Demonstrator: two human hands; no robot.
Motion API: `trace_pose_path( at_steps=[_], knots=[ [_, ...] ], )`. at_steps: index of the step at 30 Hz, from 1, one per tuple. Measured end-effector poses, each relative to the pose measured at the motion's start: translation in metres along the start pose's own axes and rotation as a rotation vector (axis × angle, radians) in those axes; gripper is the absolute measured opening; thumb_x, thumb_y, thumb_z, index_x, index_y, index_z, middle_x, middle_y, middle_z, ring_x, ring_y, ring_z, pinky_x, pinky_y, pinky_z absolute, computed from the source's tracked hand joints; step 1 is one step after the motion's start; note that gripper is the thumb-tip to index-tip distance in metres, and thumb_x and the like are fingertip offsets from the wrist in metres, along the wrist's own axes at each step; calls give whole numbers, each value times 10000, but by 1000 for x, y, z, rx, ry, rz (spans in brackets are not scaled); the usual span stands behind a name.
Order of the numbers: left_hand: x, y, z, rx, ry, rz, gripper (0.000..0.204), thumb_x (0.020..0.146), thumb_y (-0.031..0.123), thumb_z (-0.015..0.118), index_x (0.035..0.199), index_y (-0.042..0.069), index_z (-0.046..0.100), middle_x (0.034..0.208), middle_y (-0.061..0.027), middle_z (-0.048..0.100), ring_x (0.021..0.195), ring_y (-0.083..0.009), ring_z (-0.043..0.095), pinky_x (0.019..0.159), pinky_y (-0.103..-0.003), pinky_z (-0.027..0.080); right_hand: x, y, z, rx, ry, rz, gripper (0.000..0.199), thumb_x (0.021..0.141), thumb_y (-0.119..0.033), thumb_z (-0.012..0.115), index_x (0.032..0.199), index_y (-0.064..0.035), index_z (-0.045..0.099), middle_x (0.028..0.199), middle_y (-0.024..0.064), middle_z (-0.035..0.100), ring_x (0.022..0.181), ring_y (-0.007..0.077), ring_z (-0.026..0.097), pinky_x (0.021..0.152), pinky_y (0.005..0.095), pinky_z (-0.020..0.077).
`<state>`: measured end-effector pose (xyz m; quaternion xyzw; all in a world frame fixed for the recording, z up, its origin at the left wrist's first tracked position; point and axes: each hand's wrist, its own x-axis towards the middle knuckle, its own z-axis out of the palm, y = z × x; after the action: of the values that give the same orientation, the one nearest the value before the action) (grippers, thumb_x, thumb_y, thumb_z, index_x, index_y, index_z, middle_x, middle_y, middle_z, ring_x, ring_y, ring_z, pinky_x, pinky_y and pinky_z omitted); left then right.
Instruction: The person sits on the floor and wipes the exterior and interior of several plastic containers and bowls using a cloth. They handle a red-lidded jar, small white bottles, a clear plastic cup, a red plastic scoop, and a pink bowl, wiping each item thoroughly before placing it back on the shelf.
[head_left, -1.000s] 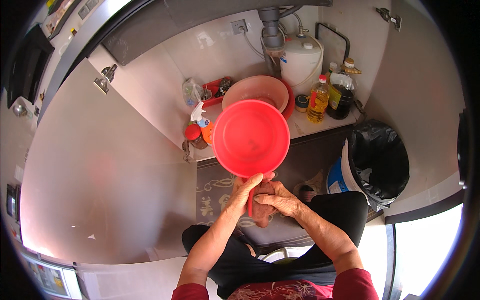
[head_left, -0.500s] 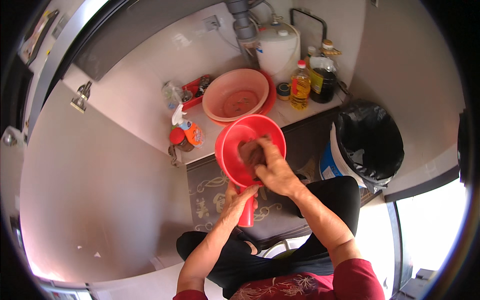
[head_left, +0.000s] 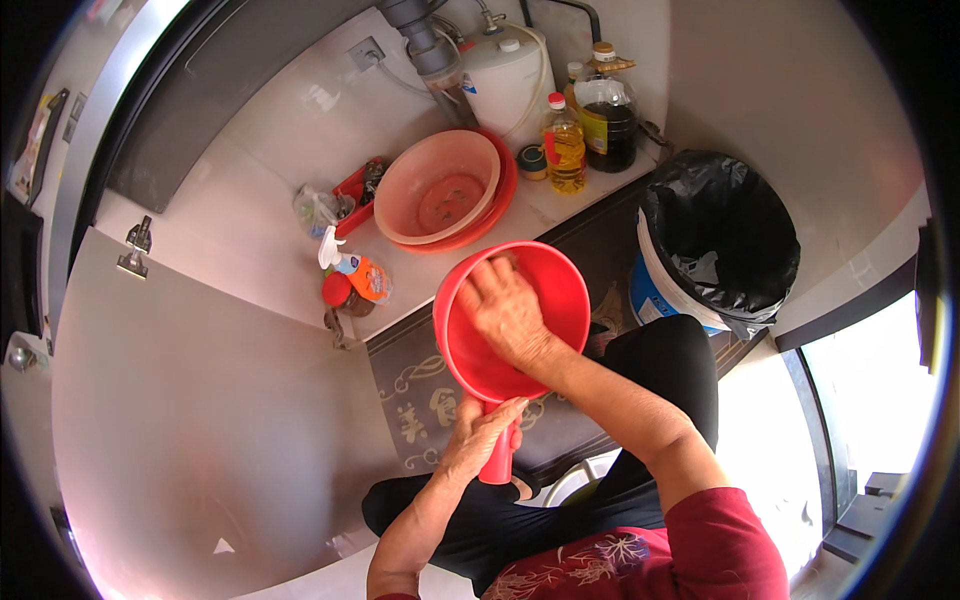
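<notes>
My left hand (head_left: 477,438) is wrapped round the handle of a red plastic dipper (head_left: 568,300), which is tilted so its mouth faces up toward me. Inside the bowl, my right hand (head_left: 507,312) presses palm down against the left and far wall, its fingers bent over the surface and slightly blurred. The brown cloth in this hand is now hidden beneath the palm and fingers. The dipper hangs above my lap, in front of the cabinet shelf.
On the cabinet shelf stand nested pink and red basins (head_left: 400,200), a spray bottle (head_left: 362,277), a red-lidded jar (head_left: 347,294), an oil bottle (head_left: 565,155) and a dark bottle (head_left: 611,135). A bucket with a black bag (head_left: 720,220) stands right; an open cabinet door (head_left: 200,400) fills the left.
My right hand has moved from the bowl's middle to its left and far wall, turning palm down over the brown cloth. The view has shifted; the left hand keeps its hold on the handle.
</notes>
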<state>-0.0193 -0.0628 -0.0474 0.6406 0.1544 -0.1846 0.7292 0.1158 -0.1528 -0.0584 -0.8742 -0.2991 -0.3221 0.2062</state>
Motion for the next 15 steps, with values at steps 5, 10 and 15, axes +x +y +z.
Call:
trace_pose_path(
  at_steps=[5, 10, 15],
  knots=[
    [8, -5, -11, -89, 46, 41, 310, 829, 122, 677, 1044, 48, 466, 735, -53, 533, 471, -143, 542, 415, -264, 451, -22, 15, 9, -191, -231, 107, 418, 712, -135, 596, 1112, -29, 538, 1026, 143, 530, 837, 273, 539, 656, 374, 490],
    [9, -12, -21, -83, 38, 60, 306, 823, 146, 684, 1020, 36, 477, 714, -52, 534, 458, -144, 530, 407, -266, 436, -49, -12, 4, 387, -636, 209, 388, 733, -56, 566, 1112, -12, 493, 1002, 206, 562, 834, 365, 623, 747, 401, 527],
    [-1, -4, -23, -112, 1, 46, 270, 832, 186, 677, 964, 24, 506, 693, -46, 530, 454, -138, 522, 416, -262, 432, -27, -6, -4, 876, -96, 317, 426, 688, 18, 607, 1088, -33, 471, 1012, 178, 519, 883, 357, 580, 731, 400, 502]
  ],
)
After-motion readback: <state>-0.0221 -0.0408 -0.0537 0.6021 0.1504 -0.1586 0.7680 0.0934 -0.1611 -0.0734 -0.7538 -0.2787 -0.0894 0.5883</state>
